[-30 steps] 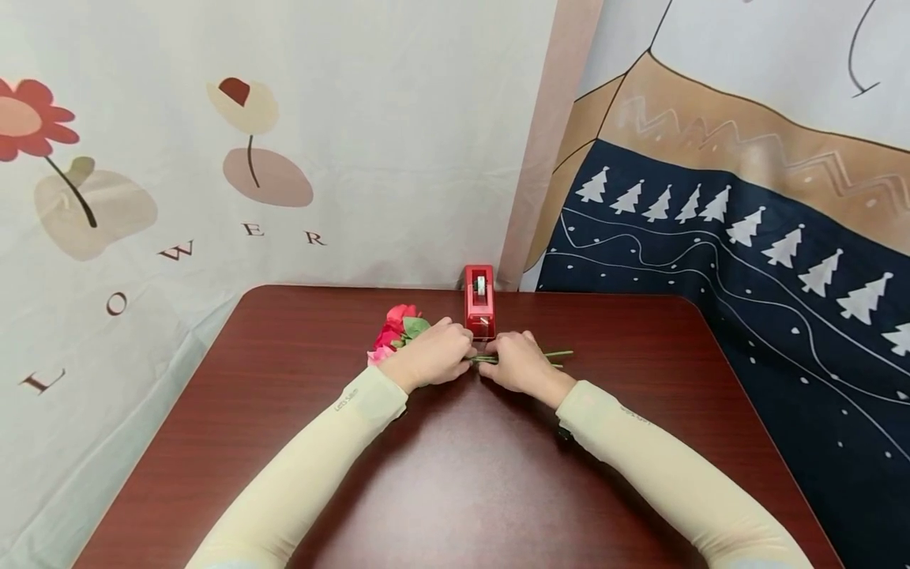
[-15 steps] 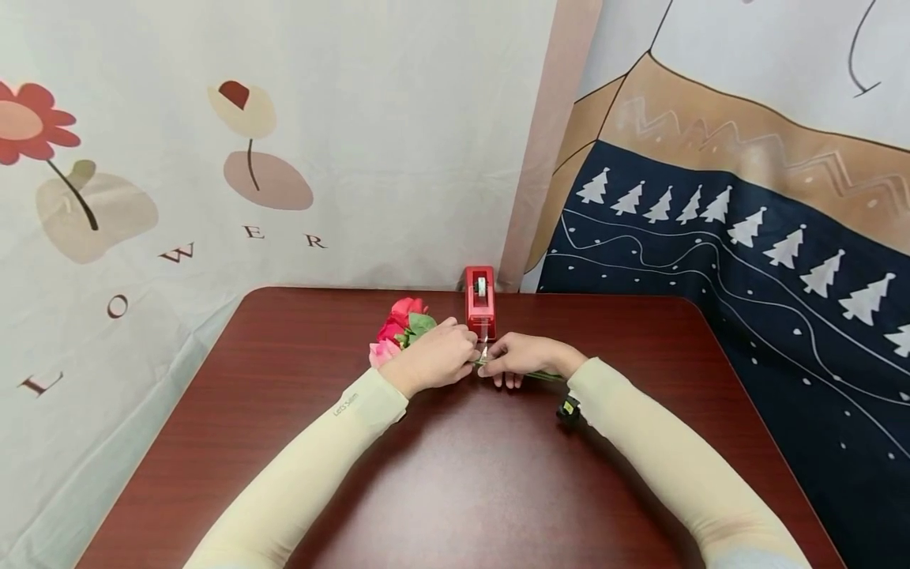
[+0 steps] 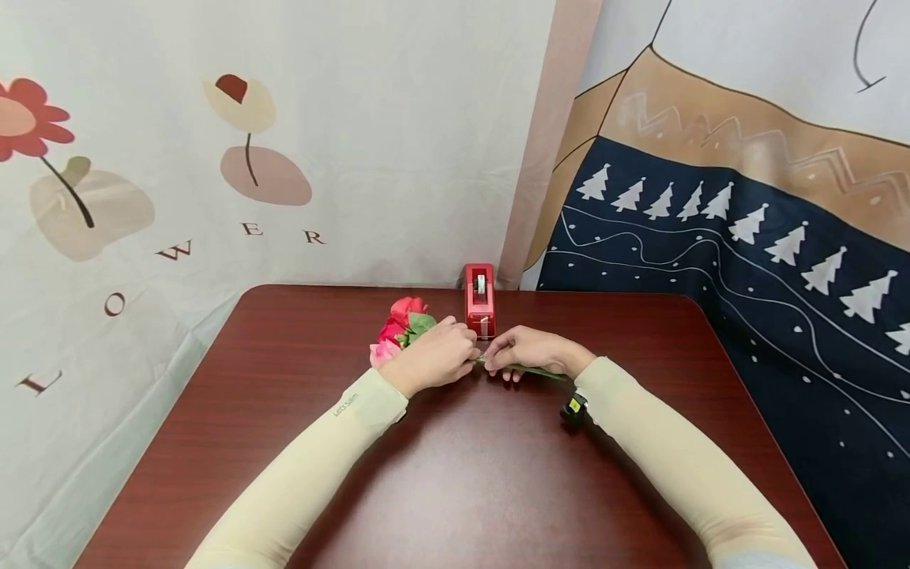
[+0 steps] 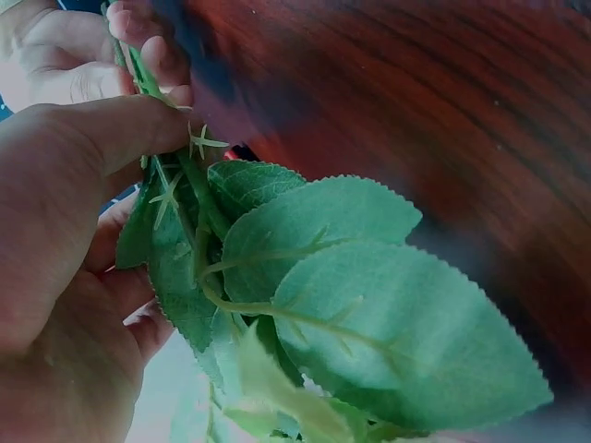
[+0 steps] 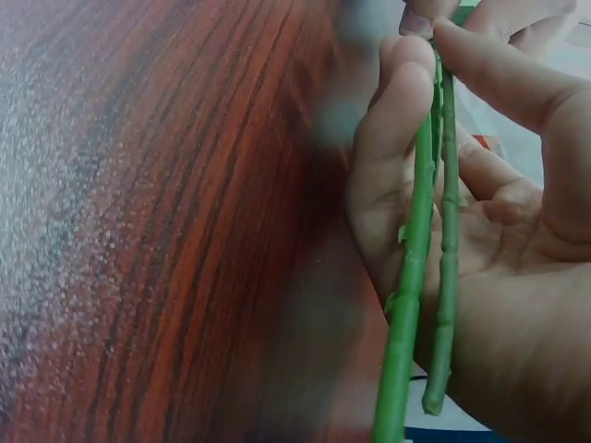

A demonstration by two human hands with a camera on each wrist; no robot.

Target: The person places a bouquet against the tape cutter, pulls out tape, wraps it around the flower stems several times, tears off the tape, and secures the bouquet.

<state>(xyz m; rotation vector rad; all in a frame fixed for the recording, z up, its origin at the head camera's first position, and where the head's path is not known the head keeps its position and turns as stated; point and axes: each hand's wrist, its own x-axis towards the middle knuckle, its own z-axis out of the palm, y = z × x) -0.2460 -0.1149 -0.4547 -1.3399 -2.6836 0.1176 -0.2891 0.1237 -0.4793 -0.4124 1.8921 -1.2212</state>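
Red and pink flowers (image 3: 387,353), with green leaves (image 4: 369,295), lie at the far middle of the table in the head view. My left hand (image 3: 439,353) grips their green stems (image 5: 406,305) just below the leaves, thumb across them in the left wrist view. Beside it, my right hand (image 3: 529,350) has its thumb and fingers closed around the stems close to the left fingertips. The loose stem ends run back past the right palm in the right wrist view. Behind both hands stands a red tape dispenser (image 3: 479,304), a short end of clear tape at its front.
The dark red-brown wooden table (image 3: 455,490) has its far edge just behind the dispenser. A pale printed curtain (image 3: 398,158) hangs behind, and a navy tree-patterned cloth (image 3: 661,245) hangs at the right.
My right hand has turned and shifted slightly right along the stems. A strip of tape stretched from the dispenser to the hands half a second ago; now it no longer spans the gap.
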